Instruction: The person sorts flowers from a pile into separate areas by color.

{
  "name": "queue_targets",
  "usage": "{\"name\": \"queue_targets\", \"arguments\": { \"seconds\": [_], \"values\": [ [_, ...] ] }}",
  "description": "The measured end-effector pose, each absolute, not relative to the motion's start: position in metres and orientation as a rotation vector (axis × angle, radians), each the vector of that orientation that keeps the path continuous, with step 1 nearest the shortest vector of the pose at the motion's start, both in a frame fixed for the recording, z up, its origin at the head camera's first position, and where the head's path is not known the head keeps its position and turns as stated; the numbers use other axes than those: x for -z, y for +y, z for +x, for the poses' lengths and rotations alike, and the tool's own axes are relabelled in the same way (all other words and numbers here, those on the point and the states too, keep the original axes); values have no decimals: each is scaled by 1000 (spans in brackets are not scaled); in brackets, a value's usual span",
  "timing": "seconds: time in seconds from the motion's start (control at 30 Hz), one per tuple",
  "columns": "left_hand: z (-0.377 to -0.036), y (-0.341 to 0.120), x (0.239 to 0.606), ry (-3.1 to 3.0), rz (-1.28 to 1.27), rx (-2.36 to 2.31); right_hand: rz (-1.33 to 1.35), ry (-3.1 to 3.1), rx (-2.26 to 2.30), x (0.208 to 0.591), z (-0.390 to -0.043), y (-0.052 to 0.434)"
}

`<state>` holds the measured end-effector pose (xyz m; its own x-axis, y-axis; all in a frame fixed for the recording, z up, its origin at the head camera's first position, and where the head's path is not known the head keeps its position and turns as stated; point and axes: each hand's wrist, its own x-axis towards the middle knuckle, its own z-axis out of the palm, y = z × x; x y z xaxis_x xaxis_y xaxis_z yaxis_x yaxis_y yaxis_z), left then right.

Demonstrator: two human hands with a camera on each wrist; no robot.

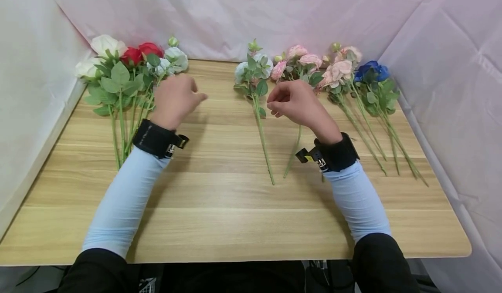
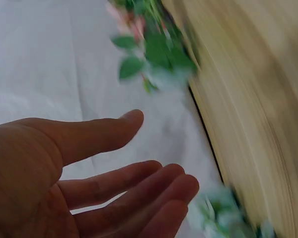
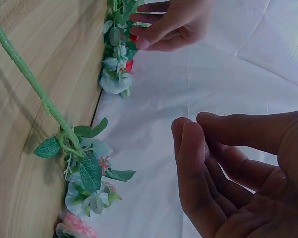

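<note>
My left hand [image 1: 176, 101] hovers beside the left bunch, partly covering its stems in the head view. That bunch has white roses [image 1: 107, 47], red roses [image 1: 150, 49] and pale blue flowers [image 1: 176, 60]. In the left wrist view the hand's thumb [image 2: 114, 133] stands apart from the loosely bent fingers, with nothing between. My right hand [image 1: 296, 103] is just right of a single light blue flower stem [image 1: 263, 136]. Its thumb [image 3: 238, 131] comes close to the bent fingertips, and no flower shows in its grasp. Pink flowers [image 1: 310, 60] lie behind this hand.
At the right lie peach-pink flowers [image 1: 340, 72] and a blue rose [image 1: 371, 72], their stems pointing toward the front. White cloth [image 1: 251, 16] rises behind the wooden table [image 1: 235, 227] and along both sides. The table's front edge runs beneath my forearms.
</note>
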<state>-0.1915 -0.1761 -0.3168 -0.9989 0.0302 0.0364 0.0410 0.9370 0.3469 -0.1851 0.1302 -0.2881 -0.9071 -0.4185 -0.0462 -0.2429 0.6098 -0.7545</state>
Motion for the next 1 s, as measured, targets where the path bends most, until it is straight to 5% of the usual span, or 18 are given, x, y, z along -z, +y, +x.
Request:
{"name": "queue_targets", "arguments": {
  "seconds": [0.37,1.0],
  "values": [
    [-210,-292,335,-3158,544,475,-552,2595,1174,292,-186,129],
    [-213,-298,344,-3243,509,599,-559,2595,1170,292,-184,130]
  ]
}}
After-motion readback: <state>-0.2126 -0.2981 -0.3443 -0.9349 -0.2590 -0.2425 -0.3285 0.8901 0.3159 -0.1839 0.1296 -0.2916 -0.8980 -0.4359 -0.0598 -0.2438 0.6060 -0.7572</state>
